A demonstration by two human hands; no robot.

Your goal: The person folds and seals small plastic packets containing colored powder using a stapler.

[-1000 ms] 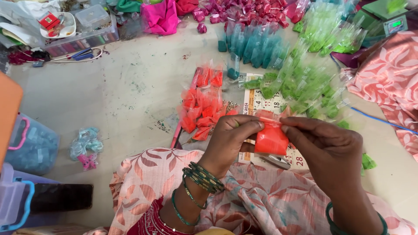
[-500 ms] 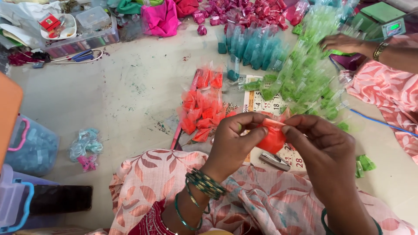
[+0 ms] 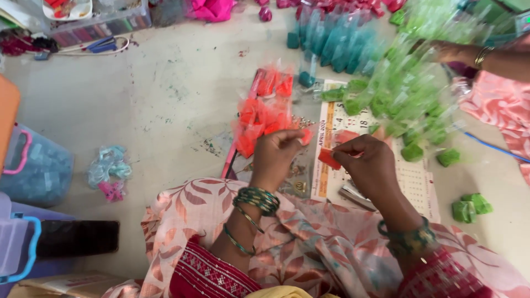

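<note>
Seated on a pale, stained floor [image 3: 138, 110], I pinch a small red-orange block [image 3: 329, 158] in my right hand [image 3: 369, 165], fingertips closed on its edge so it stays over the printed calendar sheet [image 3: 419, 182]. My left hand [image 3: 279, 152] nips a smaller orange piece [image 3: 305, 136]. Orange packets [image 3: 262, 113] lie just ahead; green ones [image 3: 403, 94] spread toward the floor's right edge.

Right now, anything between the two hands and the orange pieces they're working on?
Nothing visible. The right hand already pinches an orange piece at its fingertips, and the left hand holds a small orange bit. Open gap between them, over the calendar sheet.
</note>
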